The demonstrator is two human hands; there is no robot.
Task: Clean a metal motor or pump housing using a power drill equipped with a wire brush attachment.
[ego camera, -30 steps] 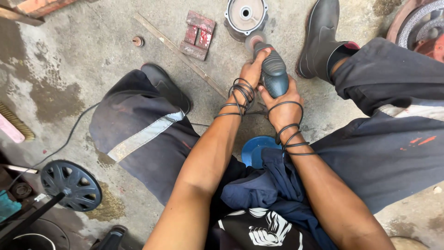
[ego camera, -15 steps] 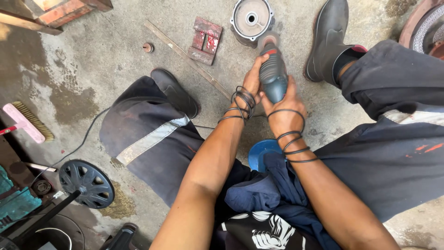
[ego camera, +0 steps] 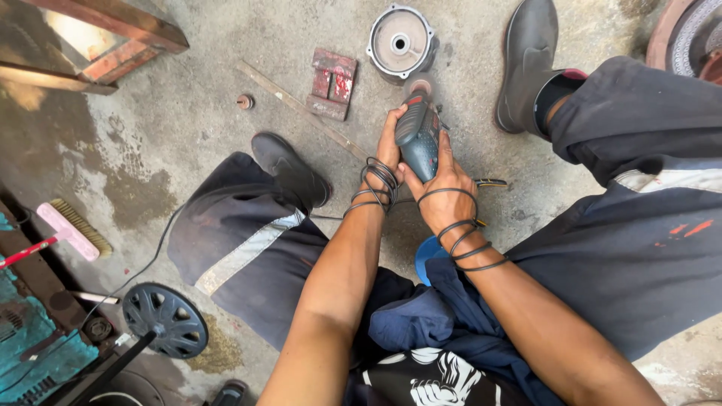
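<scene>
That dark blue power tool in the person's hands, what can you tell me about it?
The power tool has a dark blue-grey plastic-looking body, held nearly upright over the concrete floor. Its working end points down toward a round grey metal housing. The left hand and right hand both wrap its body. Thin black bands circle both wrists.

Even daylight, sharp centre, wide-angle stretch at the edges.

Diffuse light fills the concrete floor point(ego camera: 188, 113); shadows are soft, darkest near, between the legs. A bright overexposed patch shows far left under the wooden frame point(ego camera: 98, 45). Focus is crisp on the arms; straight lines bow toward the corners. No motion blur visible.
</scene>
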